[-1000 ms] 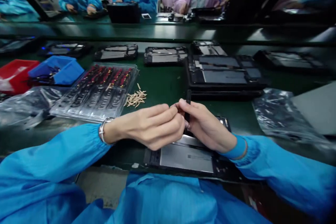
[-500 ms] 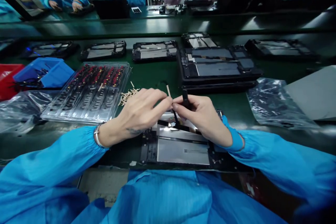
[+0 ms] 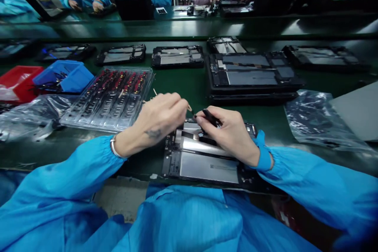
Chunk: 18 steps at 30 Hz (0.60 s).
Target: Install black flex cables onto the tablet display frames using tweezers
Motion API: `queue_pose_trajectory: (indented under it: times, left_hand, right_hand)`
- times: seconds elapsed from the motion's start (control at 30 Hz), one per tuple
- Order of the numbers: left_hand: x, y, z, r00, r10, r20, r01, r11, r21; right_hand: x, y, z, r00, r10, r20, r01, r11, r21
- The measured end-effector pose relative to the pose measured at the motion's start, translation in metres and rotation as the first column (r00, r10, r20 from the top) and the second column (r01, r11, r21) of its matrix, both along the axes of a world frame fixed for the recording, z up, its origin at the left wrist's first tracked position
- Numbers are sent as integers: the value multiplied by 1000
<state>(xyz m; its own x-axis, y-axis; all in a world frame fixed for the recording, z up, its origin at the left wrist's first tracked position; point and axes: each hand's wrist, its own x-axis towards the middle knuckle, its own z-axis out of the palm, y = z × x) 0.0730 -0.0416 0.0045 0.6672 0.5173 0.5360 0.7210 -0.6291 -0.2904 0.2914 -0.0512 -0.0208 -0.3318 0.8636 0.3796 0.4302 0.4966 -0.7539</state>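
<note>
An open tablet-like device (image 3: 206, 163) with silver plates and black strips lies in front of me, partly under both hands. My left hand (image 3: 165, 116) is closed above its upper left edge; a small pale strip (image 3: 189, 108) shows at its fingertips. Thumb and fingers of my right hand (image 3: 226, 128) close round a black tool (image 3: 210, 117), and they also pinch the end of a thin dark piece. Left of my left hand, a clear tray (image 3: 109, 98) holds rows of small red and black parts.
Behind the device stands a stack of similar devices (image 3: 254, 75). More devices line the green bench. Blue bin (image 3: 78, 78) and red bin (image 3: 28, 86) are at the left, a plastic bag (image 3: 319, 118) at the right. People work across the bench.
My left fingers have curled in and drawn slightly away from the right hand. The black tool in my right hand has tilted to the left. The whole view has shifted a little.
</note>
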Motion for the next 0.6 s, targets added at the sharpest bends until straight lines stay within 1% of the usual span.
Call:
queue_pose_trajectory:
  times: [0.07, 0.1, 0.17, 0.23, 0.27, 0.3, 0.33, 0.37, 0.4, 0.43, 0.47, 0.5, 0.53, 0.57, 0.6]
  left_hand:
    - [-22, 11, -1, 991, 132, 1, -131, 987, -93]
    - [-34, 17, -1, 981, 191, -30, -193, 971, -141]
    - [-58, 24, 0, 951, 271, -149, -300, 925, -231]
    - [-74, 27, 1, 912, 301, -279, -382, 871, -309]
    - [-77, 27, 1, 901, 297, -317, -400, 851, -339]
    - [-77, 26, 1, 905, 279, -321, -390, 847, -362]
    - [-73, 25, 0, 926, 258, -275, -351, 856, -379]
    - [-65, 23, -2, 957, 229, -175, -282, 872, -401]
    - [-55, 20, -4, 981, 193, -26, -184, 878, -441]
    - [-43, 18, -7, 974, 159, 161, -58, 863, -502]
    - [-29, 15, -10, 922, 144, 359, 98, 810, -578]
    - [-16, 12, -12, 832, 165, 530, 268, 716, -644]
    - [-3, 10, -13, 726, 223, 650, 425, 599, -679]
    - [7, 8, -13, 633, 292, 717, 546, 488, -681]
    - [15, 8, -11, 566, 347, 748, 621, 417, -664]
  right_hand:
    - [2, 3, -1, 999, -29, -33, 27, 998, -62]
    - [3, 4, -1, 998, -36, -53, 31, 995, -93]
    - [4, 7, 1, 995, -44, -90, 30, 987, -155]
    - [4, 9, 3, 990, -57, -126, 29, 976, -216]
    - [3, 9, 4, 987, -66, -149, 27, 967, -252]
    - [2, 9, 5, 981, -78, -176, 24, 957, -290]
    - [1, 8, 6, 975, -88, -206, 16, 945, -327]
    - [0, 7, 5, 966, -96, -239, 3, 932, -361]
    - [-2, 5, 5, 956, -100, -274, -16, 920, -392]
    - [-4, 3, 3, 945, -103, -311, -37, 910, -413]
    - [-5, 1, 1, 933, -102, -345, -57, 905, -423]
    - [-7, -1, -2, 924, -98, -370, -74, 902, -424]
    - [-8, -2, -4, 919, -87, -385, -91, 902, -421]
    - [-8, -2, -6, 918, -74, -391, -103, 904, -414]
    - [-7, -2, -6, 920, -63, -387, -106, 910, -401]
